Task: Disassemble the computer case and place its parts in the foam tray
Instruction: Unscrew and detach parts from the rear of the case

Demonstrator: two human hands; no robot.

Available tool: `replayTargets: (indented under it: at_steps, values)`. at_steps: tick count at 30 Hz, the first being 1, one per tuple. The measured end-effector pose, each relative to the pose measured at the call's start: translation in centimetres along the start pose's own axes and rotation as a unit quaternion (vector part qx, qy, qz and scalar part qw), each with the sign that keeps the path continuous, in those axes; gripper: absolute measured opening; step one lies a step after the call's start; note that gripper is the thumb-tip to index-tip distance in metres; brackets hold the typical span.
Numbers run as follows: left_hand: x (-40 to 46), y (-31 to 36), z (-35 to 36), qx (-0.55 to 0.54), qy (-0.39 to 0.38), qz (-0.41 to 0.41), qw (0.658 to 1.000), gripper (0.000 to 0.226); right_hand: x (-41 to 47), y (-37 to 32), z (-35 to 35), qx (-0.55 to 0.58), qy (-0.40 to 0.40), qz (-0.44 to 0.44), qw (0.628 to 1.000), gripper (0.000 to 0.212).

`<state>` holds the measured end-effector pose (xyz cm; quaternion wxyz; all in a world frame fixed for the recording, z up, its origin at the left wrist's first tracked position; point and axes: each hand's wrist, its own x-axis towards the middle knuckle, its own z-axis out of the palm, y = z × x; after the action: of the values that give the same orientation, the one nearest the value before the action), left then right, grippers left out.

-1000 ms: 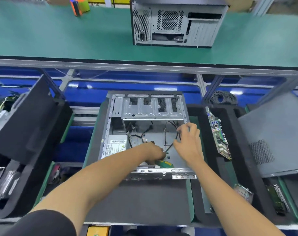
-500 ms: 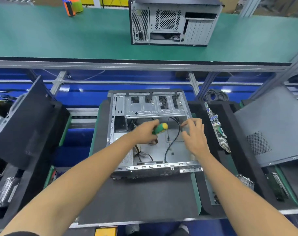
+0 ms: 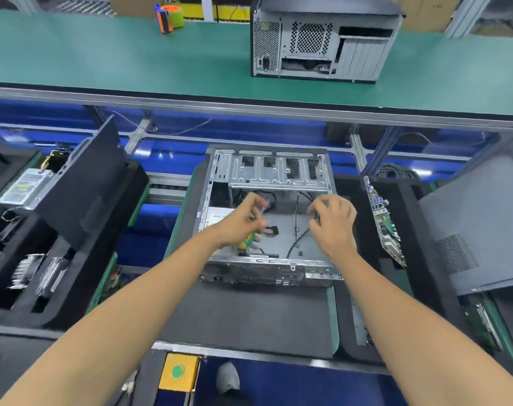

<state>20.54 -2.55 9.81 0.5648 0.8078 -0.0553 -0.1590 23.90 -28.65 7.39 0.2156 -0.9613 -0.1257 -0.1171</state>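
Open computer case (image 3: 271,218) flat on dark mat, foam tray (image 3: 419,259) just to its right with circuit board (image 3: 384,221) already slotted upright. Left hand (image 3: 240,224) curled round green-handled screwdriver (image 3: 249,240). Right hand (image 3: 334,221) curled over black cable (image 3: 296,244); actual grip unclear through blur. Step, probably: freeing inner wiring. Next calls for unplugging, lifting cable clear.

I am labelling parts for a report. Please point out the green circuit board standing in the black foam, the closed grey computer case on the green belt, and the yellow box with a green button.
Green circuit board (image 3: 384,222): head view, mid face.
Closed grey computer case (image 3: 322,48): head view, rear panel.
Yellow box (image 3: 177,372): head view, top face.
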Motion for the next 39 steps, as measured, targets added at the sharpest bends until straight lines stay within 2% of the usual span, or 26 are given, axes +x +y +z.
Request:
replayTargets:
  at_steps: [2,4,6,7,9,12,16,20,25,31,39]
  values:
    - [-1.0,0.4,0.8,0.047,0.087,0.028,0.995,0.052,-0.4,-0.3,-0.4,0.024,-0.030,-0.043,0.998,0.026]
    - [-2.0,1.0,1.7,0.027,0.174,0.045,0.983,0.062,-0.9,-0.6,-1.1,0.110,-0.137,-0.071,0.982,0.034]
    - [-3.2,1.2,2.7,-0.044,0.233,0.031,0.971,0.055,-1.9,-1.7,-1.6,0.199,-0.293,-0.065,0.933,0.040]
    - [-4.0,1.1,3.3,-0.068,0.253,0.021,0.965,0.046,-2.5,-2.4,-1.8,0.202,-0.354,-0.067,0.911,0.042]
    - [-5.8,0.5,4.7,-0.090,0.278,0.007,0.956,0.033,-3.4,-3.2,-1.7,0.125,-0.414,-0.118,0.894,0.042]
    - [-9.2,-0.7,7.6,-0.085,0.311,0.010,0.947,0.023,-3.9,-3.5,-1.3,0.005,-0.389,-0.188,0.902,0.042]
    - [-12.2,-2.7,12.1,-0.096,0.316,0.019,0.944,0.011,-4.4,-3.1,-0.7,-0.028,-0.340,-0.225,0.913,0.031]
    - [-13.4,-4.1,16.1,-0.089,0.265,-0.025,0.960,0.007,-4.2,-3.0,-0.4,-0.034,-0.307,-0.253,0.917,0.029]
    - [-12.5,-4.6,18.1,-0.112,0.273,-0.073,0.953,0.015,-4.3,-2.7,-0.1,-0.019,-0.303,-0.256,0.918,0.031]
    - [-10.9,-4.1,17.9,-0.115,0.286,-0.056,0.949,0.016,-4.2,-2.4,0.3,-0.007,-0.300,-0.255,0.919,0.021]
    - [-10.3,-3.7,18.2,-0.114,0.287,-0.056,0.949,0.015,-4.1,-2.2,0.6,-0.006,-0.303,-0.246,0.921,0.022]
